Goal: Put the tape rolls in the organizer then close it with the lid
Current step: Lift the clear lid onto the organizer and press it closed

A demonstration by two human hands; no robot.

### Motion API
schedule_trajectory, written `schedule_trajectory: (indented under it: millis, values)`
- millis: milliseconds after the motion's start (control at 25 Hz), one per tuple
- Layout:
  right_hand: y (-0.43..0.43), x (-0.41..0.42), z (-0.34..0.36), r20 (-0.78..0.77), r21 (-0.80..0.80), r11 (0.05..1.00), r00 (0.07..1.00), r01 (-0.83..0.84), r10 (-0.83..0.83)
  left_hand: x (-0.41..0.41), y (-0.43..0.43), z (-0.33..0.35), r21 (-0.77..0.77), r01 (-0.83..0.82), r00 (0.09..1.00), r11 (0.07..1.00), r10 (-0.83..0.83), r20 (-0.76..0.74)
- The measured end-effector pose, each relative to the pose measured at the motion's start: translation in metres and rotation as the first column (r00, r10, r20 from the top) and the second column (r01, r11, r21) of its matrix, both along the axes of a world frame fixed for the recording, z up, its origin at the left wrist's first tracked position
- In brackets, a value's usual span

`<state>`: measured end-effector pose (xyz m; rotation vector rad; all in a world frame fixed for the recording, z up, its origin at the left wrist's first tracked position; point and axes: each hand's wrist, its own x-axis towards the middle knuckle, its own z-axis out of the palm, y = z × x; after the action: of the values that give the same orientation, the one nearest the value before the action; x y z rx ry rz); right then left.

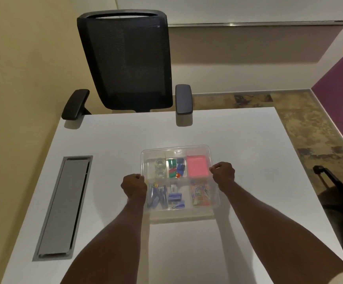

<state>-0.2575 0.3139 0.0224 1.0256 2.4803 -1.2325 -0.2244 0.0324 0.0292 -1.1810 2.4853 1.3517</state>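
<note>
A clear plastic organizer [214, 210] sits on the white desk, split into several compartments. Two clear tape rolls [160, 168] lie in its far left compartment. A transparent lid [176, 149] lies over the organizer, and the contents show through it. My left hand [134, 186] grips the lid's left edge with closed fingers. My right hand [223, 173] grips the right edge the same way. Whether the lid is fully seated on the organizer cannot be told.
The other compartments hold coloured clips, a pink pad [197, 167], blue staplers and paper clips. A grey cable tray cover [64, 206] is set into the desk at left. A black mesh chair [125, 62] stands behind the desk's far edge. Another dark chair [342, 193] is at right.
</note>
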Motion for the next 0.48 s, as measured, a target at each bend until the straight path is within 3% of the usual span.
schedule_trajectory:
  millis: [480]
  values:
    - [0.003, 0.003, -0.014, 0.037, 0.031, 0.999, 0.999, 0.023, -0.025, -0.005, 0.002, -0.008, 0.011, 0.011, 0.999, 1.000, -0.012, 0.050]
